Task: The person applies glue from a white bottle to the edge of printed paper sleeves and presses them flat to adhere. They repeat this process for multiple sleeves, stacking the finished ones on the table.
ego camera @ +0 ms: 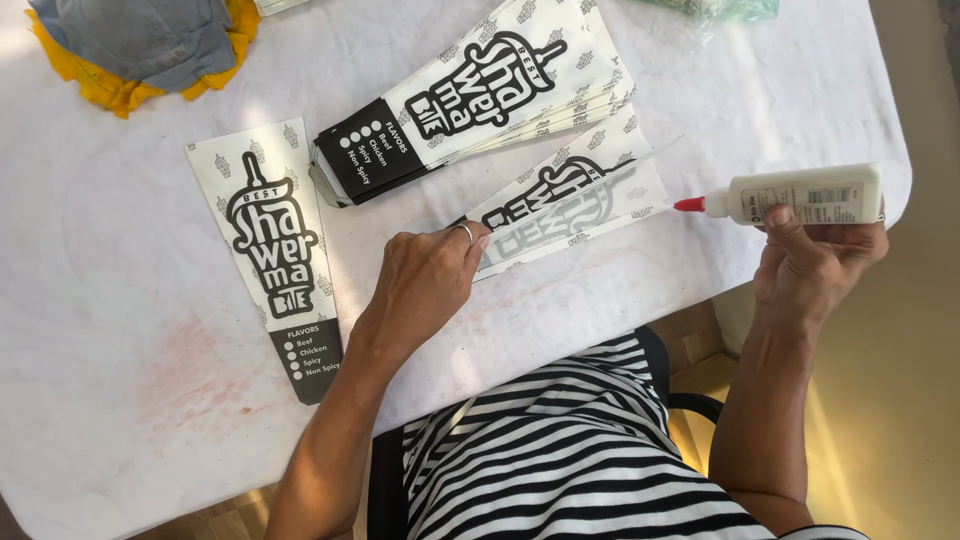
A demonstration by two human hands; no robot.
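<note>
- White cloth covers the bench [120, 300], with a faint pinkish stain near my left forearm.
- My left hand [425, 280] presses its fingertips down on the near end of a printed paper sleeve [570, 195] lying at a slant in front of me; it is pinning, not gripping.
- My right hand [815, 260] is wrapped around a white glue bottle [805, 193] held sideways, out past the bench edge, its red nozzle [689, 204] pointing at the sleeve's far end but apart from it.
- To glue well, I judge I should keep the sleeve flat under my fingers, bring the nozzle to the long edge and squeeze lightly for a thin line.
- A stack of sleeves [470, 100] lies just behind it, and a single sleeve [270, 250] lies flat to my left.
- Hard to tell: whether glue is already on the sleeve, whose top looks glossy or overlaid with something clear.
- Blue and yellow cloths [140, 45] and a greenish bag [715, 8] are cut off at the top.
</note>
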